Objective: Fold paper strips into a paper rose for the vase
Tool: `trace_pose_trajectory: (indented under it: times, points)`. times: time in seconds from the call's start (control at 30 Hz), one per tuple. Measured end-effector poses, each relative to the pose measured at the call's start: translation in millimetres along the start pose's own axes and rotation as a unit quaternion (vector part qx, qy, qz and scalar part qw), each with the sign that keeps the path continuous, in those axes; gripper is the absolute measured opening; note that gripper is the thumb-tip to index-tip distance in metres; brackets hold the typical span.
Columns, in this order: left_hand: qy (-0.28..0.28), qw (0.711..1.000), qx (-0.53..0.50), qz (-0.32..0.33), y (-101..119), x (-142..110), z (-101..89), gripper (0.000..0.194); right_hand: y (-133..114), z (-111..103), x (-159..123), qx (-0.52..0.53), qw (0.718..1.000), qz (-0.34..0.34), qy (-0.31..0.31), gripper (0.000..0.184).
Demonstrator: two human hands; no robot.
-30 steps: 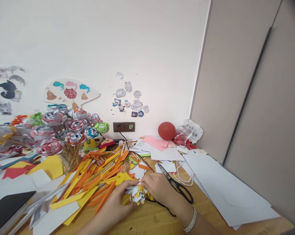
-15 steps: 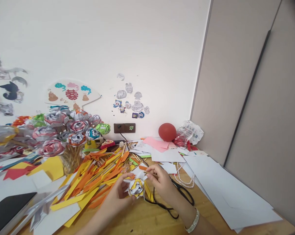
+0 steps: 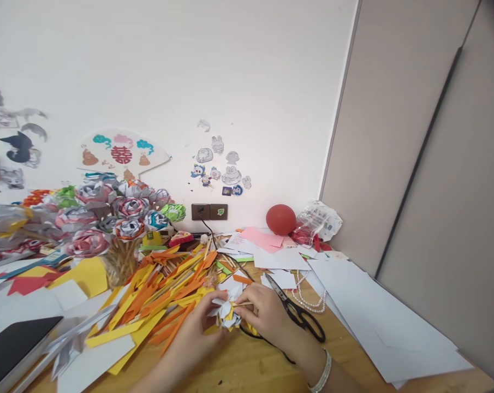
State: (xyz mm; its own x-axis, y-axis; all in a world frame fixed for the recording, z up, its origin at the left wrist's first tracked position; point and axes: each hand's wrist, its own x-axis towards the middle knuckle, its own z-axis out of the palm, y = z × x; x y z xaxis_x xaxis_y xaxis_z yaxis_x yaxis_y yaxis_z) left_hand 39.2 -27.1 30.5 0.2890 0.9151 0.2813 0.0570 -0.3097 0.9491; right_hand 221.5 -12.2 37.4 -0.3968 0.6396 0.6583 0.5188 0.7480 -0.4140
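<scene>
since half a second earlier, the right hand (image 3: 267, 314) had come in from just beside the paper flower (image 3: 227, 317) and down against it, bringing along a thin wooden stick (image 3: 244, 304). the blades of the scissors (image 3: 298, 315), which that hand had covered, showed again beyond it.

the right thumb and fingers were closed in a pinch on the stick, whose tip met the flower's petals; whether it pressed into them i could not tell. the left hand (image 3: 203, 325) was curled around the other side of the flower, thumb below and fingers above, gripping it. the flower, white with yellow, sat between the two hands near the front of the wooden table (image 3: 263, 371), tilted, its underside hidden. a bracelet (image 3: 322, 371) ringed the right wrist, and a black cable (image 3: 267, 340) ran under the right arm.

orange and yellow paper strips (image 3: 156, 286) lay heaped just left of the left hand. farther back on that side stood a bunch of finished paper flowers (image 3: 132, 207) on many sticks. the scissors lay beside the right forearm, with a string of white beads (image 3: 312, 310) near them and large white sheets (image 3: 381, 322) to the right. a red balloon (image 3: 280, 219) rested at the wall.
</scene>
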Motion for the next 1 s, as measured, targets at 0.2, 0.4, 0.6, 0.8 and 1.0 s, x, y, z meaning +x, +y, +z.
trace_pose_trajectory:
  times: [0.2,0.4,0.6,0.8,1.0]
  points:
    - [0.009,0.999,0.050,0.012,1.3,-0.8,2.3,0.043,-1.9,3.6,-1.0,0.008,0.997,0.078,-0.016,0.005]
    - [0.032,0.996,0.082,0.035,-7.7,-1.0,0.1,0.042,-8.9,2.8,3.6,0.175,0.963,0.201,-0.022,0.009]
    - [0.045,0.992,0.106,0.043,-11.3,-2.3,-1.7,0.041,-15.7,1.9,9.4,0.229,0.938,0.259,-0.025,0.009]
    - [0.049,0.998,0.042,0.026,0.6,-2.3,2.0,0.036,-7.5,8.9,7.0,0.287,0.926,0.245,-0.007,0.010]
    - [0.057,0.998,-0.039,0.002,-2.5,6.5,-5.9,0.032,-4.0,7.8,2.3,0.184,0.964,0.175,0.075,0.008]
